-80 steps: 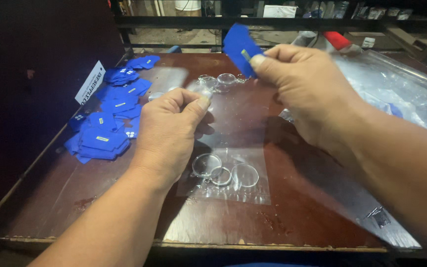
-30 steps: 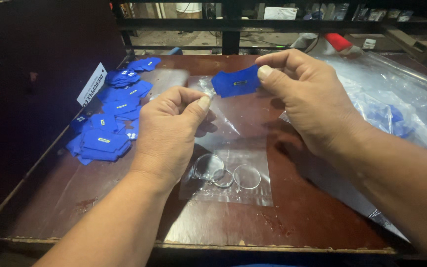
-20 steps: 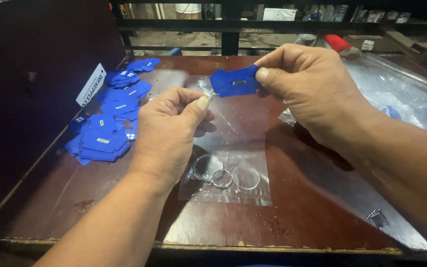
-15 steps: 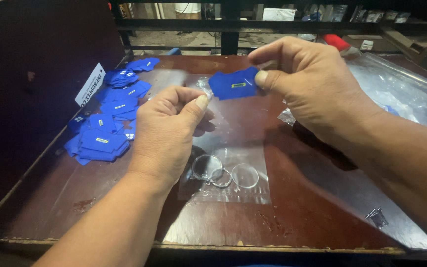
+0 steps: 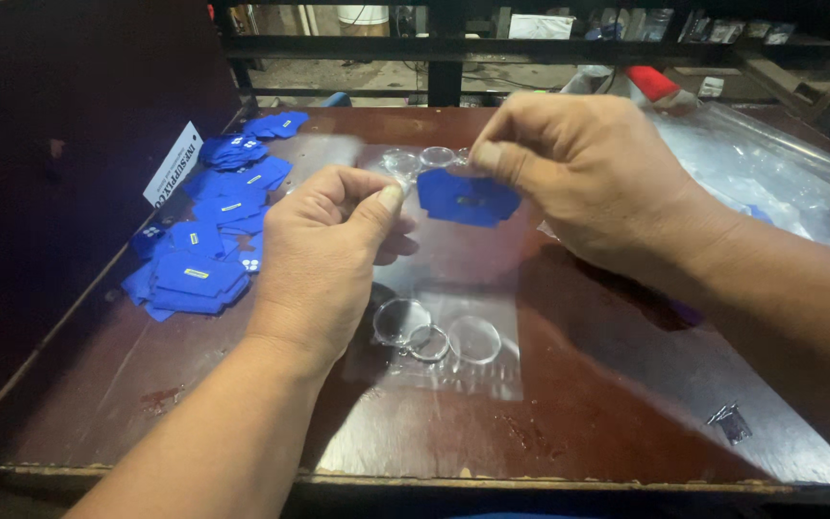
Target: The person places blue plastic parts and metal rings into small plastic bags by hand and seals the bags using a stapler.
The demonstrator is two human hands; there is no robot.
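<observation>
Here both hands pinch a clear bag [image 5: 453,216] holding a blue card [image 5: 468,197]

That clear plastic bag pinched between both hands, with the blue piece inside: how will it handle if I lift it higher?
Likely floppy: the clear bag sags between the left hand and right hand. Probably light, since fingertips alone carry it. The blue piece looks loose inside and may slide if the bag tilts.

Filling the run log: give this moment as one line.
left hand: pinches clear bag | right hand: pinches bag top | blue piece: inside bag | table: clear discs, blue pile
</observation>
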